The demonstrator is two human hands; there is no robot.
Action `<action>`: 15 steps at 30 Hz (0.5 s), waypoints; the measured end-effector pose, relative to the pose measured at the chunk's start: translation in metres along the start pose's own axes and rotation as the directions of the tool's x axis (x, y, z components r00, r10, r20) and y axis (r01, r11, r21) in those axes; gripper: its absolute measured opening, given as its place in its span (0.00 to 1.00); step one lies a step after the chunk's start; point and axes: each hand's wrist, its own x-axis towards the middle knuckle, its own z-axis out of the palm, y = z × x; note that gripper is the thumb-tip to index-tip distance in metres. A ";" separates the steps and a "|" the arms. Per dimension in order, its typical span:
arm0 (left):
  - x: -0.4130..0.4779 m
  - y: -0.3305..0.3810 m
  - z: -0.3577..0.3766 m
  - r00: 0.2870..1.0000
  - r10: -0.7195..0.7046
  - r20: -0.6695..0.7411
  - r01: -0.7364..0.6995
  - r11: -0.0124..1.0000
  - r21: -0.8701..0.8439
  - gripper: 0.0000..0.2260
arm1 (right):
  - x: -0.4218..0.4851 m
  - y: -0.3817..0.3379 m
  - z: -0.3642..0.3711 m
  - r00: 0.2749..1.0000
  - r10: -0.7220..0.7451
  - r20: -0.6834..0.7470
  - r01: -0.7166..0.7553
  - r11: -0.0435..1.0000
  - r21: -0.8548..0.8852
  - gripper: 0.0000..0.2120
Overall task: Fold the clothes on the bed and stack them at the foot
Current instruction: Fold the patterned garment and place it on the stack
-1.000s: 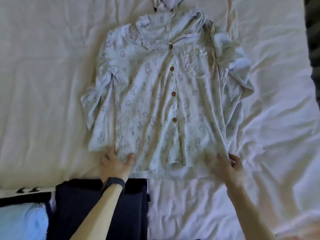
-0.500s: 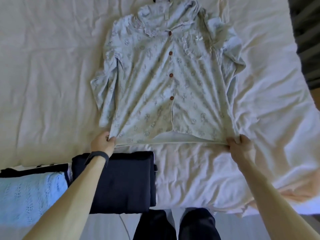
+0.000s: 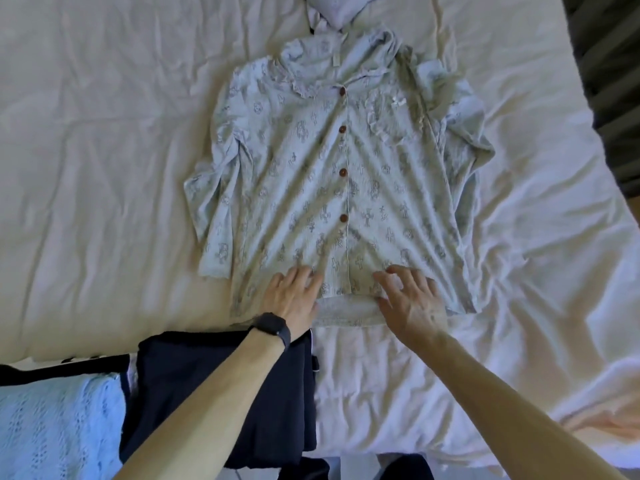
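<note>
The buttoned shirt (image 3: 332, 188) lies face up in the middle of the bed (image 3: 104, 168), its long way running straight away from the person, collar far off and bottom edge close. The left hand (image 3: 292, 296) and the right hand (image 3: 412, 299) rest flat on that bottom edge, fingers spread, one on each side of the button line, pinching nothing. A sleeve sticks out on each side, so I think each hand takes its own side, and the dark folded pile (image 3: 221, 393) sits under the left arm.
</note>
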 end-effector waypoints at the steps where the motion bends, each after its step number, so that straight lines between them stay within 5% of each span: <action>1: 0.004 0.003 0.001 1.000 -0.017 -0.003 0.017 1.000 0.012 0.25 | 0.005 -0.001 0.004 1.000 -0.030 -0.002 0.030 0.999 -0.015 0.21; 4: 0.012 0.000 0.001 1.000 0.020 0.007 -0.020 1.000 0.009 0.19 | 0.019 -0.001 0.010 0.992 -0.099 -0.074 0.098 0.995 -0.021 0.18; 8: -0.003 -0.008 0.001 0.963 0.244 -0.119 -0.254 0.964 -0.078 0.12 | 0.005 -0.004 0.007 0.978 -0.139 -0.156 0.156 0.983 0.101 0.11; 10: -0.013 -0.007 0.003 0.949 0.314 -0.005 -0.312 0.944 -0.110 0.14 | -0.013 -0.007 0.005 0.976 -0.188 -0.114 0.200 0.975 0.100 0.09; 13: -0.011 -0.008 0.005 0.935 0.191 0.298 -0.165 0.980 -0.112 0.15 | -0.026 -0.008 0.007 0.989 -0.142 0.039 0.140 0.989 0.052 0.12; 15: -0.004 -0.008 0.002 0.944 0.163 0.287 -0.133 0.984 -0.120 0.15 | -0.025 -0.006 0.006 0.988 -0.127 0.085 0.121 0.990 0.071 0.13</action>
